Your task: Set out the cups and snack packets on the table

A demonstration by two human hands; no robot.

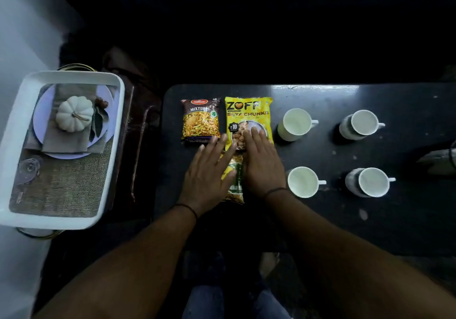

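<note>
On the black table lie a brown mixture packet and, to its right, a yellow soya chunks packet. A third, yellow-green packet lies nearer me, mostly hidden between my hands. My left hand lies flat with straight fingers over its left side. My right hand lies flat over its right side, fingertips on the yellow packet's lower edge. Several white cups stand to the right in two rows.
A white tray stands at the left on a separate stand; its printed base shows a pumpkin, plate and cloth. A dark object sits at the table's right edge. My legs show below the table's near edge.
</note>
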